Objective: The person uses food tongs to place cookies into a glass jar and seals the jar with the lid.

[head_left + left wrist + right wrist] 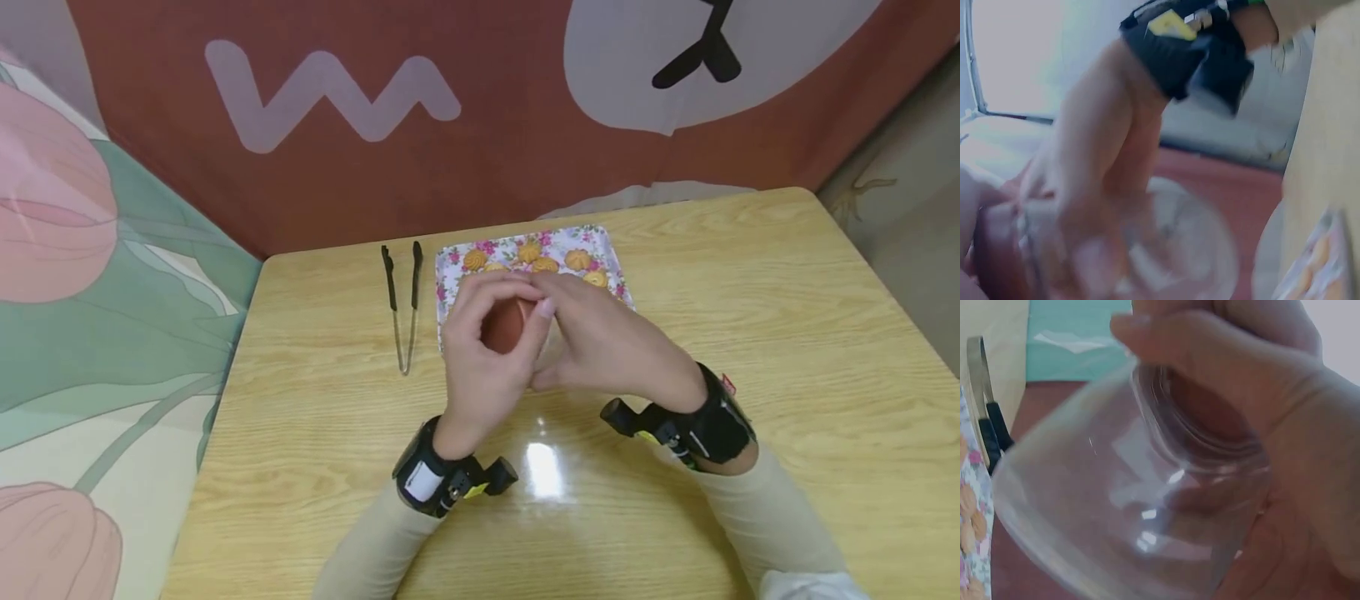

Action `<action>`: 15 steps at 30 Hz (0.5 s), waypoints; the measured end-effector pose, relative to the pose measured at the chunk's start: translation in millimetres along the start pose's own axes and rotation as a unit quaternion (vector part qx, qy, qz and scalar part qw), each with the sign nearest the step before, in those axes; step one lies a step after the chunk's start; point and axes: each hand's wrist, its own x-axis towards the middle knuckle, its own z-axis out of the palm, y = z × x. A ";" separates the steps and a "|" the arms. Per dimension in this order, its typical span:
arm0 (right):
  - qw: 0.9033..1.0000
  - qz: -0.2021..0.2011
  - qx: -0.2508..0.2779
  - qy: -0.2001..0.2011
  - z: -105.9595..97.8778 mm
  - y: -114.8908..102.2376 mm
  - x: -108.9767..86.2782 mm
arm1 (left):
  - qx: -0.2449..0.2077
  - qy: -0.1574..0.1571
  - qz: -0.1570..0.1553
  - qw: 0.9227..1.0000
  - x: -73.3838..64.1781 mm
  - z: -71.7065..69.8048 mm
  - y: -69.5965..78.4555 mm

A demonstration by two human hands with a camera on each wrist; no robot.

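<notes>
A clear, rounded jar [1097,481] is held up in both hands above the table, tilted rather than upright. In the head view its reddish-brown lid [504,327] shows through the ring of the left hand's curled fingers. That left hand [483,371] grips the lid end. Around the jar's transparent body, just below the lid, the right hand [611,342] holds on with curled fingers. Seen from the left wrist, the lid [1000,244] still meets the jar's neck; the view is blurred. The hands hide most of the jar in the head view.
Behind the hands lies a floral tray [447,258] with several golden cookies [577,259]. Black-tipped metal tongs [406,333] rest to its left, spread apart. A wooden table [315,433] backs onto a red-brown patterned cloth [420,183].
</notes>
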 end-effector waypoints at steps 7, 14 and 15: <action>1.000 -0.001 -0.007 -0.030 -17.5 11.7 -4.5 | 0.204 -0.262 0.053 0.942 2.4 -25.2 4.7; 0.998 -0.004 0.000 -0.066 -25.8 15.2 -10.4 | 0.250 -0.346 0.116 0.897 5.6 -35.0 9.1; 0.998 0.000 0.002 -0.070 -25.9 15.0 -11.1 | 0.254 -0.348 0.120 0.894 5.7 -35.0 7.2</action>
